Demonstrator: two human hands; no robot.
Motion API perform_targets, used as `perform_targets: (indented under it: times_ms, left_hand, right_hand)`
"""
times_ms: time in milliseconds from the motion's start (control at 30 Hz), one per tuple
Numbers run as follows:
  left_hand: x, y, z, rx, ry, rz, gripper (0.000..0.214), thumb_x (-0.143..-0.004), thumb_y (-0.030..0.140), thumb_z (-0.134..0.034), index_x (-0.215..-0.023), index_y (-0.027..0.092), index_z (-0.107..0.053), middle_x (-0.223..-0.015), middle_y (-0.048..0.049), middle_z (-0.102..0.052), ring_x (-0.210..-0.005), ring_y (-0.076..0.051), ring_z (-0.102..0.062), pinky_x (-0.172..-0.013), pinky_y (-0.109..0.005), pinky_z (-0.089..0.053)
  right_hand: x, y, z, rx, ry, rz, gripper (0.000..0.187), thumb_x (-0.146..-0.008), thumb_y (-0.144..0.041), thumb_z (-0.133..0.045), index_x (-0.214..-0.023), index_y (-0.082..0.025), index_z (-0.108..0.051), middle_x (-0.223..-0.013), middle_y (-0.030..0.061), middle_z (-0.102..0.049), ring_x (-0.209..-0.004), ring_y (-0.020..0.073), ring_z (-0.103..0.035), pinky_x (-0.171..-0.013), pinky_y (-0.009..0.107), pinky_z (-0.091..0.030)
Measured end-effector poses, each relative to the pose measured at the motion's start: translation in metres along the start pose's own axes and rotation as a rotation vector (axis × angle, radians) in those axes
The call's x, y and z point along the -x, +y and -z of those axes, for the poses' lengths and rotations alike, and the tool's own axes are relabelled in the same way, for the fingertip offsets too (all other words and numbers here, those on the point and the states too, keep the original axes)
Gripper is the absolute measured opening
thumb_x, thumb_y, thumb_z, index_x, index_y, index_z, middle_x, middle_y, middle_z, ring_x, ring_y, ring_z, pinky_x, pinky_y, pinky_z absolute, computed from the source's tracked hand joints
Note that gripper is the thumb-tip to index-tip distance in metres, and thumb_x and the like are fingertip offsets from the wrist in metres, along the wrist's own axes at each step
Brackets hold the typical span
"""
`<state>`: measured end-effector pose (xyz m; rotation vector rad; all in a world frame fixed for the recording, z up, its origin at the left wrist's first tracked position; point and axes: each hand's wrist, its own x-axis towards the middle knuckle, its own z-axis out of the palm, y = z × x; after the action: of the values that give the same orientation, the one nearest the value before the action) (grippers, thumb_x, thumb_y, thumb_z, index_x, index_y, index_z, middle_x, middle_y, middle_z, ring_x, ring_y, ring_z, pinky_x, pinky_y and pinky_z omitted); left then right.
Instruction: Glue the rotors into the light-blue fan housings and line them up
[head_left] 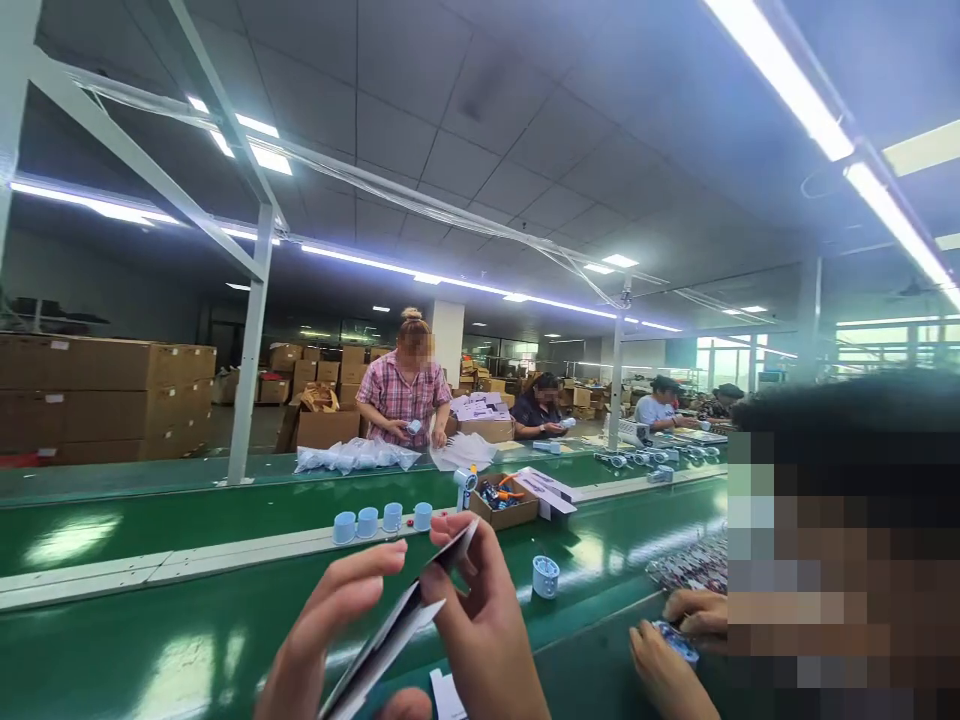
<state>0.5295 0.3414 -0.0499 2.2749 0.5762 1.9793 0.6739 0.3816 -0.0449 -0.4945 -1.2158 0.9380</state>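
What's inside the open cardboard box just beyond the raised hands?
In the cardboard box, an orange item lies among jumbled dark and blue parts, too small to identify. The bottom and anything beneath are covered.

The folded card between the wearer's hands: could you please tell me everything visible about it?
The folded card looks like thin paperboard, pale with darker shaded faces. Its layers stand partly apart. It slants up rightward above the green work surface, its lower end cropped. The right hand grips it; the left hand is alongside, contact unclear.
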Motion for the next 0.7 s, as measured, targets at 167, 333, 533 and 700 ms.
perform_targets:
  times_ms: [167,333,533,700]
  left_hand:
    - [0.002,-0.01,-0.002,0.027,-0.003,0.213,0.079,-0.073,0.073,-0.063,-0.142,0.04,-0.043,-0.139,-0.0073,-0.053,-0.126,-0.036,-0.049,-0.108,-0.045,-0.039]
    - [-0.005,-0.023,0.006,0.045,-0.091,0.377,0.117,-0.047,0.064,-0.087,-0.146,0.039,-0.03,-0.129,-0.0071,-0.054,-0.105,-0.033,-0.059,-0.082,-0.034,-0.053]
    - [-0.007,-0.004,-0.008,0.169,0.045,0.475,0.062,-0.08,0.059,-0.067,-0.132,0.031,-0.048,-0.121,-0.0046,-0.058,-0.109,-0.026,-0.056,-0.092,-0.03,-0.046]
    - [-0.011,0.006,-0.032,0.123,0.213,0.413,0.025,-0.094,0.04,-0.057,-0.116,0.029,-0.06,-0.12,-0.0041,-0.059,-0.115,-0.022,-0.053,-0.099,-0.028,-0.041]
  right_hand:
    - [0.014,0.004,0.008,-0.054,-0.091,-0.081,0.052,-0.074,-0.047,-0.076,-0.12,-0.026,-0.063,-0.126,0.007,-0.063,-0.116,0.0258,-0.06,-0.094,0.033,-0.051]
    - [0.031,0.013,0.012,-0.273,-0.311,-0.242,0.063,-0.067,-0.059,-0.081,-0.122,-0.032,-0.066,-0.125,0.0047,-0.066,-0.114,0.0284,-0.062,-0.096,0.038,-0.05]
    - [0.027,0.011,0.01,-0.44,-0.197,-0.162,0.075,-0.062,-0.073,-0.075,-0.121,-0.028,-0.066,-0.138,0.0078,-0.056,-0.126,0.033,-0.052,-0.104,0.042,-0.043]
    - [0.029,0.026,-0.007,-0.165,0.106,0.016,0.045,-0.083,-0.049,-0.071,-0.122,-0.034,-0.055,-0.137,0.0022,-0.054,-0.13,0.0253,-0.047,-0.113,0.043,-0.031]
